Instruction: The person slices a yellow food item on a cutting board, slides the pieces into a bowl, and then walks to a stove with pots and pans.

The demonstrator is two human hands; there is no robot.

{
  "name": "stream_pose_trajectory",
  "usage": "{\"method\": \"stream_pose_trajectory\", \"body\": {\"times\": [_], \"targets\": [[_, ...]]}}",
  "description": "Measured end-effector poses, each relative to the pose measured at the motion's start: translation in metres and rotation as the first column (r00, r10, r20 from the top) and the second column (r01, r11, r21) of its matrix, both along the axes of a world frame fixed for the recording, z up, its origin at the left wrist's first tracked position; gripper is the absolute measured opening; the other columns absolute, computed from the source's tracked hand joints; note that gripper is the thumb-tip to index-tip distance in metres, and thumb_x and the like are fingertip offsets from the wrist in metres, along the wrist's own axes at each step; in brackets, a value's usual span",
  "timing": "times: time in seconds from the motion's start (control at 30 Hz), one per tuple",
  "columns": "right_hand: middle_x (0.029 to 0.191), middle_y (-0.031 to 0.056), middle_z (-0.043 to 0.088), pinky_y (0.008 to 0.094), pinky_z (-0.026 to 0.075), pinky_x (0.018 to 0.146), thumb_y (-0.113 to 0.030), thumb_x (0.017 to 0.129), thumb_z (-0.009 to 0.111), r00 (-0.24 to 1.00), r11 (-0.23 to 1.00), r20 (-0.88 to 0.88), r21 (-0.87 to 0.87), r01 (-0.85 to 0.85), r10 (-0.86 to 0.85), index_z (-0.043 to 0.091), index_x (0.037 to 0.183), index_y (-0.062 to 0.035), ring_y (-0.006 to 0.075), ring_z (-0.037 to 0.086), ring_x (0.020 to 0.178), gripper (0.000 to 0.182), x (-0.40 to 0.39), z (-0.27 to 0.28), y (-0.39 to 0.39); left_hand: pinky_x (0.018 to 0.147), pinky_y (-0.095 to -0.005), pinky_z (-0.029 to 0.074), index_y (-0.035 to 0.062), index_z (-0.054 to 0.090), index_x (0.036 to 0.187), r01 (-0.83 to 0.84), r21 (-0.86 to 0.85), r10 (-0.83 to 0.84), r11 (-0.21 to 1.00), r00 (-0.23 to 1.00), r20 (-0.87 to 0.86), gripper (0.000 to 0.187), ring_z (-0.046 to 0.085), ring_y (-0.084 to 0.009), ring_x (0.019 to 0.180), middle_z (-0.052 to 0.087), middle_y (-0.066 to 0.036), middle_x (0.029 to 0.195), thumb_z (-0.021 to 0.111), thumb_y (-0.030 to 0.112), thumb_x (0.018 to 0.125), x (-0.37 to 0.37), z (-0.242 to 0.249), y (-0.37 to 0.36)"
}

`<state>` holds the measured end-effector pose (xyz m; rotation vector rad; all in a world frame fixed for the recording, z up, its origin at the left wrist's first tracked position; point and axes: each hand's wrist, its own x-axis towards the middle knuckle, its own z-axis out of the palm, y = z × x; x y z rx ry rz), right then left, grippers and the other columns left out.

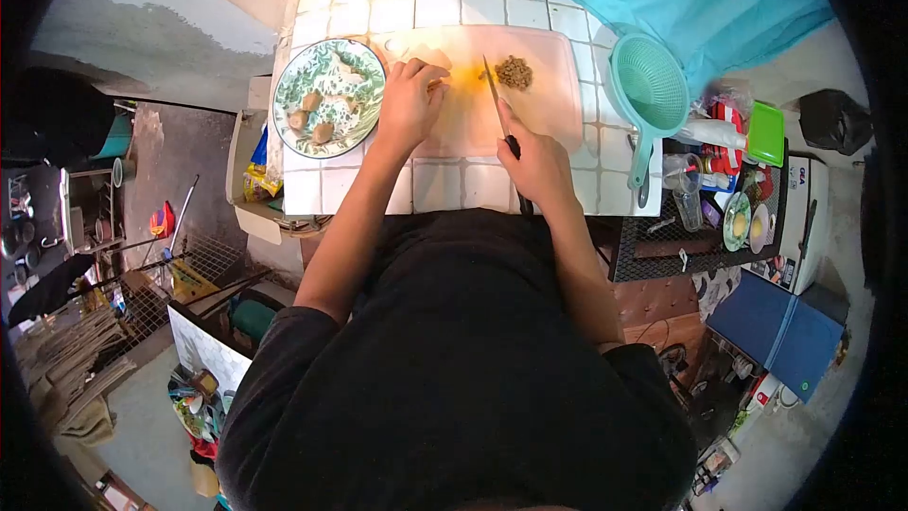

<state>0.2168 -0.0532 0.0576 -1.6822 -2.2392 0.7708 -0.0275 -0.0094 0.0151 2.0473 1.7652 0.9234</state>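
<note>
White tiled counter (445,185) held a pink cutting board (549,104); patterned plate (288,99) with brownish pieces sat just left, teal strainer (651,87) right. Left hand (409,106) was curled, fingertips pressing a small yellowish piece (437,85) onto the board. Right hand (539,166) was wrapped around the knife (498,106), blade tip pointing toward the chopped pile (514,71). Risk: blade lay near the left fingers, so a slip of the small piece could nick them.
</note>
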Motion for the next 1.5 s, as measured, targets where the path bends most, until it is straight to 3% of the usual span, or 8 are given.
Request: {"method": "stream_pose_trajectory", "body": {"times": [0.23, 0.47, 0.53, 0.6, 0.8, 0.9, 1.17, 1.5], "targets": [[0.08, 0.0199, 0.072, 0.0505, 0.055, 0.073, -0.028, 0.097, 0.066, 0.993, 0.995, -0.108, -0.082, 0.048, -0.057, 0.048, 0.161, -0.0218, 0.0411, 0.071, 0.075, 0.066, 0.007, 0.008, -0.002, 0.099, -0.0453, 0.052, 0.0043, 0.074, 0.117, -0.021, 0.023, 0.021, 1.0, 1.0, -0.015, 0.03, 0.064, -0.035, 0.109, 0.071, -0.014, 0.11, 0.078, 0.013, 0.088, 0.021, 0.011, 0.007], [0.077, 0.0179, 0.07, 0.0469, 0.055, 0.07, -0.026, 0.096, 0.068, 0.991, 0.997, -0.117, -0.063, 0.05, -0.057, 0.05, 0.16, -0.0238, 0.0378, 0.07, 0.07, 0.066, 0.016, -0.001, -0.008, 0.087, -0.0401, 0.058, 0.0001, 0.072, 0.109, 0.058, -0.063, -0.02, 0.996, 0.871, 0.49, 0.017, 0.076, -0.0331, 0.092, 0.079, -0.015, 0.096, 0.076, 0.004, 0.092, 0.064, -0.011, 0.044], [0.078, 0.0184, 0.071, 0.0466, 0.055, 0.071, -0.027, 0.096, 0.069, 0.992, 0.995, -0.095, -0.066, 0.072, -0.078, 0.05, 0.159, -0.0256, 0.0381, 0.071, 0.072, 0.066, 0.022, 0.006, -0.011, 0.09, -0.0401, 0.057, 0.0003, 0.072, 0.106, 0.086, -0.15, -0.041, 0.985, 0.96, 0.277, 0.016, 0.074, -0.0321, 0.098, 0.077, -0.015, 0.099, 0.075, 0.001, 0.09, 0.06, -0.014, 0.049], [0.116, 0.0199, 0.076, 0.0527, 0.058, 0.085, -0.03, 0.098, 0.064, 0.995, 0.992, -0.027, -0.086, 0.091, -0.093, 0.047, 0.161, -0.023, 0.0433, 0.073, 0.093, 0.066, 0.03, 0.012, -0.014, 0.092, -0.0405, 0.056, 0.0008, 0.073, 0.106, 0.123, -0.053, -0.109, 0.991, 0.97, 0.216, 0.017, 0.072, -0.0317, 0.1, 0.076, -0.015, 0.1, 0.075, 0.0, 0.089, 0.058, -0.018, 0.048], [0.074, 0.0174, 0.068, 0.0466, 0.053, 0.066, -0.028, 0.098, 0.069, 0.983, 0.987, -0.091, -0.005, 0.158, -0.158, 0.049, 0.16, -0.0271, 0.0369, 0.068, 0.067, 0.066, 0.045, 0.003, -0.018, 0.096, -0.0427, 0.054, 0.0042, 0.076, 0.107, 0.006, 0.004, -0.007, 1.0, 0.995, 0.098, 0.02, 0.066, -0.0334, 0.105, 0.073, -0.013, 0.102, 0.074, 0.002, 0.088, 0.046, -0.012, 0.032], [0.114, 0.0194, 0.076, 0.0523, 0.058, 0.084, -0.027, 0.098, 0.066, 0.984, 0.966, -0.028, -0.195, 0.168, -0.177, 0.047, 0.161, -0.0234, 0.0434, 0.073, 0.092, 0.066, 0.04, 0.018, -0.011, 0.098, -0.044, 0.053, 0.0059, 0.076, 0.109, 0.01, -0.027, -0.009, 1.0, 1.0, 0.024, 0.023, 0.065, -0.0345, 0.106, 0.072, -0.013, 0.101, 0.074, 0.004, 0.087, 0.048, -0.021, 0.033], [0.092, 0.0224, 0.074, 0.052, 0.057, 0.079, -0.027, 0.096, 0.068, 0.988, 0.995, -0.133, -0.081, 0.063, -0.073, 0.051, 0.158, -0.0226, 0.0434, 0.072, 0.085, 0.065, 0.028, 0.007, -0.007, 0.088, -0.0405, 0.058, 0.0024, 0.073, 0.113, -0.038, -0.003, 0.037, 0.999, 0.974, 0.224, 0.029, 0.07, -0.0321, 0.101, 0.072, -0.015, 0.106, 0.064, -0.012, 0.089, 0.034, 0.018, 0.026], [0.101, 0.0211, 0.076, 0.0513, 0.057, 0.086, -0.027, 0.097, 0.066, 0.99, 0.993, -0.116, -0.085, 0.076, -0.086, 0.053, 0.158, -0.0258, 0.0416, 0.073, 0.093, 0.062, 0.012, -0.009, 0.003, 0.084, -0.0419, 0.057, 0.0026, 0.074, 0.11, -0.044, -0.085, 0.037, 0.995, 0.996, -0.085, 0.022, 0.069, -0.0325, 0.099, 0.07, -0.015, 0.101, 0.075, 0.001, 0.088, -0.009, 0.009, -0.005]]}}
